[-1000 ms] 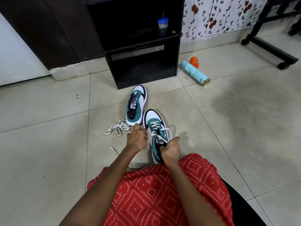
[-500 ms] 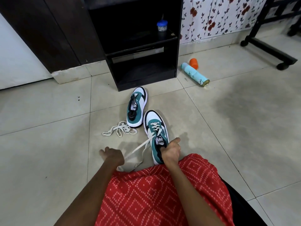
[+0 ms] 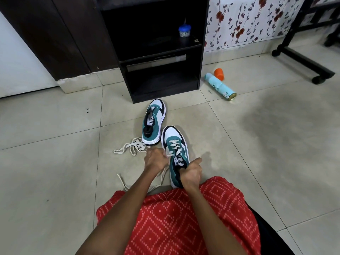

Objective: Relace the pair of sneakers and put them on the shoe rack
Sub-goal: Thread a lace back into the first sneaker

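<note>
A left hand (image 3: 155,160) is pinching the flat white lace (image 3: 173,146) of a teal-and-white sneaker (image 3: 174,136) on the floor tiles (image 3: 239,162). The right hand (image 3: 191,173) is gripping its collar, and the laceless twin sneaker (image 3: 154,122) is lying just beyond both hands.

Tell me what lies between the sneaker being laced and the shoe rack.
The unlaced sneaker lies on the floor straight between the half-laced sneaker, held in the right hand, and the shoe rack, its toe close to the rack's base. The loose lace and the spray can lie off to the sides.
</note>
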